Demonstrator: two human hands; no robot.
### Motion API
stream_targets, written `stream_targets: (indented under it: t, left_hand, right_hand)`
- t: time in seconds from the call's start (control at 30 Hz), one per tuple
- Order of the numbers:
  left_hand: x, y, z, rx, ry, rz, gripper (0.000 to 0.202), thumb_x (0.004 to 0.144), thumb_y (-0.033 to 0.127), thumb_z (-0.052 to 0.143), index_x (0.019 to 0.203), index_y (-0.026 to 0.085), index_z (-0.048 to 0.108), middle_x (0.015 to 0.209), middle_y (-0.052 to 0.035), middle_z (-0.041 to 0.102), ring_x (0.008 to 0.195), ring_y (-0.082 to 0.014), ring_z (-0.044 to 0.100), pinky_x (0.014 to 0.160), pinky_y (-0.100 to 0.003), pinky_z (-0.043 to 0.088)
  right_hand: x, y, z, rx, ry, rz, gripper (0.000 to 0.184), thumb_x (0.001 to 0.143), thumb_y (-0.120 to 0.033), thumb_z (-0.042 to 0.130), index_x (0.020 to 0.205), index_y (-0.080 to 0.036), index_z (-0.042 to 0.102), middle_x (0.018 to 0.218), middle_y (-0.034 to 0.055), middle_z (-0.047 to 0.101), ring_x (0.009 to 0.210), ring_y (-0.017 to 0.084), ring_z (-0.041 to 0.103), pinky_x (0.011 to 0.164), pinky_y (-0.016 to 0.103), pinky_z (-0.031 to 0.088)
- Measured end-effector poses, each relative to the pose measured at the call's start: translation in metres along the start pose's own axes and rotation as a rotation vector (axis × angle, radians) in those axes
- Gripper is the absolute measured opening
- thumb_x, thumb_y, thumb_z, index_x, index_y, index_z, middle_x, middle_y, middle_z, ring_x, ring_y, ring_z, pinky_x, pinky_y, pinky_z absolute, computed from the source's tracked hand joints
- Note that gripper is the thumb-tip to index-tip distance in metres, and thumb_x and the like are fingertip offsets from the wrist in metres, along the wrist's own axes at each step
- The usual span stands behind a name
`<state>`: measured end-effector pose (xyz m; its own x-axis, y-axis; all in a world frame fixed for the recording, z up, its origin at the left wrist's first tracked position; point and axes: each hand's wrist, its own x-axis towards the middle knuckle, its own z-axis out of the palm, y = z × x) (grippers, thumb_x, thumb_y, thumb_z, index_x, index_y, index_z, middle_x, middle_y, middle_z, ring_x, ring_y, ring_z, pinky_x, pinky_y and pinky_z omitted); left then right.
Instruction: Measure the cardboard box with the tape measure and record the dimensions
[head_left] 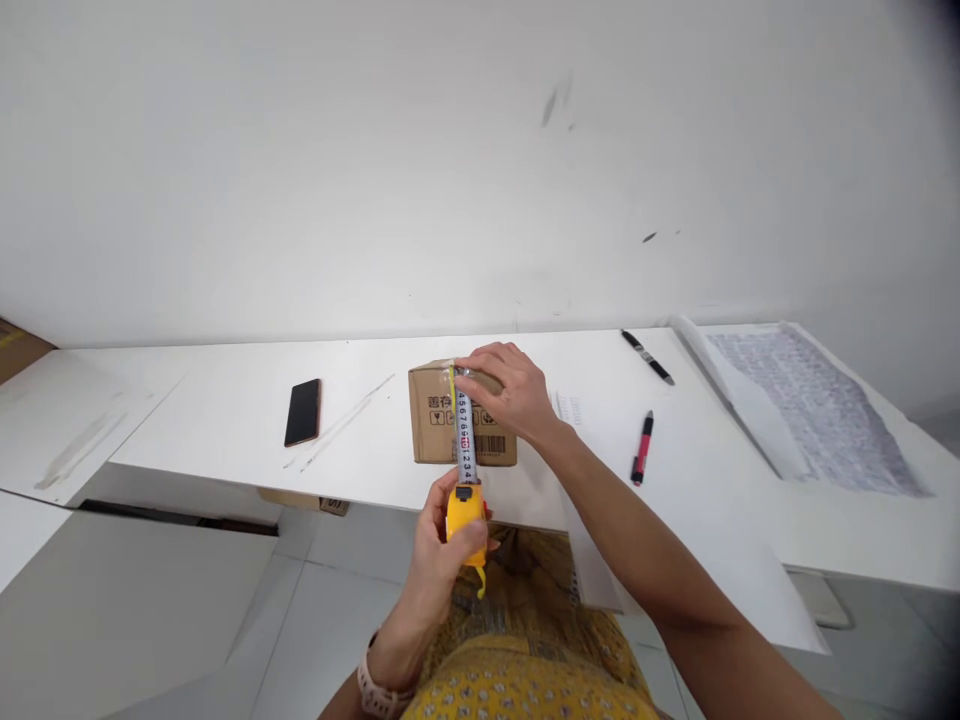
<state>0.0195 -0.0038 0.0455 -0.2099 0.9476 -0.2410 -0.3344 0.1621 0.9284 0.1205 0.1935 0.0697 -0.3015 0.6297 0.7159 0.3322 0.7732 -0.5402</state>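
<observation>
A small brown cardboard box (429, 440) with black print and a barcode stands at the front of the white table. My left hand (435, 540) is wrapped round a yellow tape measure (466, 522) just off the table's front edge, its thumb lying over the case. The silver blade runs away from me across the box, numbers facing up. At the box's far edge, my right hand (517, 392) pinches the blade's end between thumb and fingers. That hand covers the box's upper right part.
Left of the box lies a black phone (303, 412). To the right are a black pen (646, 357), a red and black pen (642, 447), white sheets (675, 530) and a handwritten page (810, 410). A wall (375, 200) rises behind the table (360, 345).
</observation>
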Motion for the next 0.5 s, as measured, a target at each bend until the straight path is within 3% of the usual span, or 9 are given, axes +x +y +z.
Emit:
stream_targets:
  t: [0.2, 0.5]
  left_hand:
    - [0.013, -0.018, -0.013, 0.011, -0.056, -0.008, 0.066, 0.069, 0.04, 0.085, 0.127, 0.022, 0.059, 0.099, -0.0061, 0.065, 0.094, -0.0241, 0.065, 0.074, -0.034, 0.059]
    - [0.022, -0.014, -0.018, 0.055, -0.103, -0.001, 0.068, 0.066, 0.039, 0.085, 0.127, 0.022, 0.057, 0.099, -0.0063, 0.064, 0.094, -0.024, 0.065, 0.073, -0.031, 0.057]
  right_hand:
    - [0.01, 0.006, 0.004, 0.085, -0.002, 0.099, 0.021, 0.094, -0.044, 0.059, 0.1, -0.029, 0.073, 0.099, 0.0023, 0.071, 0.093, 0.022, 0.063, 0.086, 0.042, 0.051]
    - [0.012, 0.01, 0.002, 0.132, -0.017, 0.142, 0.02, 0.096, -0.04, 0.057, 0.1, -0.028, 0.073, 0.098, 0.0021, 0.072, 0.093, 0.022, 0.063, 0.086, 0.041, 0.05]
